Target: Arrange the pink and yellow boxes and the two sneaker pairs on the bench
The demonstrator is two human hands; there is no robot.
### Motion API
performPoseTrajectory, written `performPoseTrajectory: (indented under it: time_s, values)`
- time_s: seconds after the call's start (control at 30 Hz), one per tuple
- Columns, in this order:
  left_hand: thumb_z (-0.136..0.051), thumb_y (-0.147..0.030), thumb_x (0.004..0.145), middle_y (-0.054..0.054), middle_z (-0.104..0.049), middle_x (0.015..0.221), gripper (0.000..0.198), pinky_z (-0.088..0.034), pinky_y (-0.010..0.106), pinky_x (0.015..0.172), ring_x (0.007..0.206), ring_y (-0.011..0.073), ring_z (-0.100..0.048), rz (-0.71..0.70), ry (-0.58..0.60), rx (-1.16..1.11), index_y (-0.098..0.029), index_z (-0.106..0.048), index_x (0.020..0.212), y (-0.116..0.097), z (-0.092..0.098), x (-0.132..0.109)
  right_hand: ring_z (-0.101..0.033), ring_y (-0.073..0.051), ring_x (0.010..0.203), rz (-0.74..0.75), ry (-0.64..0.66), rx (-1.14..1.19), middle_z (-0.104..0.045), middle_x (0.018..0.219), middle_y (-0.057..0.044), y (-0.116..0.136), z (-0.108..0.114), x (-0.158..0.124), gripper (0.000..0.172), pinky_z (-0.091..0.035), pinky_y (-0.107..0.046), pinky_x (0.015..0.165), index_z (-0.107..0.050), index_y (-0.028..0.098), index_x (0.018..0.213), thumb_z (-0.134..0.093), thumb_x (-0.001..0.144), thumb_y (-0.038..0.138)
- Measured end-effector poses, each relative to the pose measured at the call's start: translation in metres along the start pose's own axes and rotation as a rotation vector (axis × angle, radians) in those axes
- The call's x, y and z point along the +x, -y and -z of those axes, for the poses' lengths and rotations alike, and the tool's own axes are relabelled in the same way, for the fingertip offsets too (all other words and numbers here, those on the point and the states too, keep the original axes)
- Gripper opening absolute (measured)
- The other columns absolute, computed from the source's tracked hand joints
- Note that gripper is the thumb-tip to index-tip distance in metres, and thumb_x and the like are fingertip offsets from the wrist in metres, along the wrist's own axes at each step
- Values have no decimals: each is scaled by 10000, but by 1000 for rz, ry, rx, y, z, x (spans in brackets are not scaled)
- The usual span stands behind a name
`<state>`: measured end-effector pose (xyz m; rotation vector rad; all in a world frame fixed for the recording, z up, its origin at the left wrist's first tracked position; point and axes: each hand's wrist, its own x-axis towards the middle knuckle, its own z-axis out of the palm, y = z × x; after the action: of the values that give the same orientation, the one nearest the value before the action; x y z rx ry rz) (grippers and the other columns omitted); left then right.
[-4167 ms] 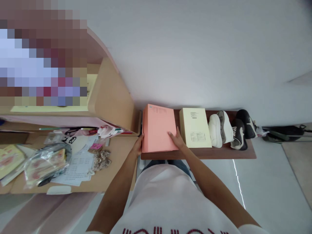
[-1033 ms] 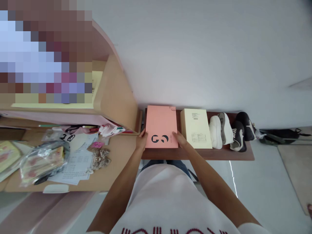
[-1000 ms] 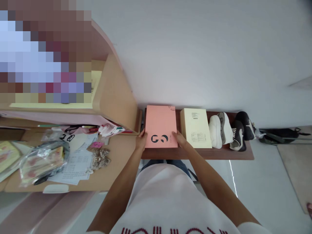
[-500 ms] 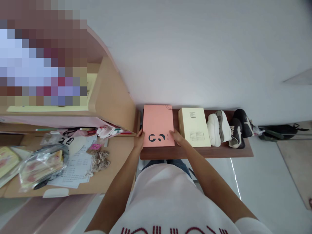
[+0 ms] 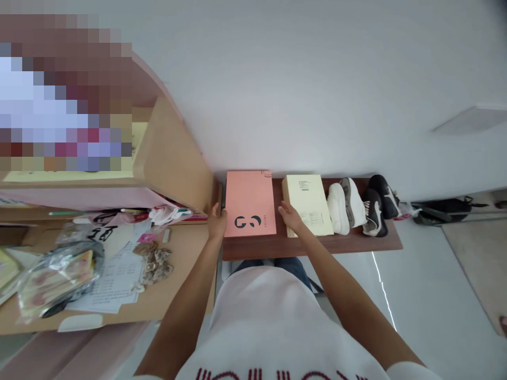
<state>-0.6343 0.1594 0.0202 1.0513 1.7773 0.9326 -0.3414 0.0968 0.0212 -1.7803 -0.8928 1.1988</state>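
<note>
A pink box (image 5: 249,198) with dark lettering lies flat at the left end of a brown wooden bench (image 5: 277,245). My left hand (image 5: 217,221) is beside its left edge, fingers apart, holding nothing. My right hand (image 5: 291,217) is off the box's right side, fingers open, over the near left edge of a cream box (image 5: 311,200) with small printed labels. To the right, white shoes (image 5: 341,208) and black-and-white shoes (image 5: 378,206) sit side by side on the bench.
At the left, a desk (image 5: 190,264) carries papers (image 5: 114,274), a clear plastic bag (image 5: 59,279) and a patterned scrunchie (image 5: 156,261). A wooden shelf side (image 5: 170,153) rises beside the bench. A pale wall stands behind, and a dark bag (image 5: 447,211) lies at the right.
Both hands have let go of the pink box. My right hand has moved right, away from its edge, to the cream box. The whole view has shifted slightly.
</note>
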Motion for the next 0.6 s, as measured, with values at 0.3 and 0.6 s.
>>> performPoseTrajectory:
  time_s: [0.3,0.6]
  values:
    - [-607,-184,902,116,-655,1379,397,-441,389,1141,1281,242,-618,-63,184,-81,-183,-660,1296,-59,-70,-64,-632,-304,1230,-14,-155,-76,-654,1371,-125,2,109,-5,531,-497,-530,1064,-626,233,1317,-613,868,516]
    - [-634,-215,910,144,-678,1340,364,-432,420,1144,1261,256,-636,32,401,-78,-182,-669,1270,-51,-154,-121,-620,-299,1256,-51,-231,-212,-659,1357,-127,-41,179,-2,493,-441,-505,1131,-613,205,1313,-558,865,403]
